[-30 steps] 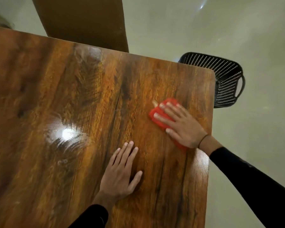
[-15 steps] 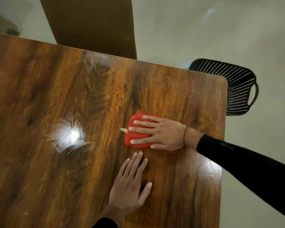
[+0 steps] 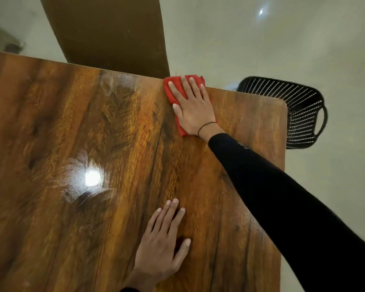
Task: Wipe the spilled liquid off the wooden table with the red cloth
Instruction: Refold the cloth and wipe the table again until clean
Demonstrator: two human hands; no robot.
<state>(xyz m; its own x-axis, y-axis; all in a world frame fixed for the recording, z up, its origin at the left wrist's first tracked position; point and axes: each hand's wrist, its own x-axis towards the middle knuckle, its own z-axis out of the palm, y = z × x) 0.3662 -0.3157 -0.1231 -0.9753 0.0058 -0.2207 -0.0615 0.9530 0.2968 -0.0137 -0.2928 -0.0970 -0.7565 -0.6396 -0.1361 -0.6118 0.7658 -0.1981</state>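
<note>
Red cloth (image 3: 172,94) at tabletop (image 3: 51,123) far edge, pinned flat under my right hand (image 3: 193,108), fingers spread. Left hand (image 3: 162,243) flat, empty, bracing near side. I'd keep palm pressure even, pull stroke back before cloth slips over edge.

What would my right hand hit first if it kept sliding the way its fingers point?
Nothing on the table: the right hand and red cloth are already at the far edge. Just beyond looks like the brown chair back, though depth is unclear.

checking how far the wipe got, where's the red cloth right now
In the head view the red cloth lies flat under the right hand at the table's far edge, right of the brown chair back.
</note>
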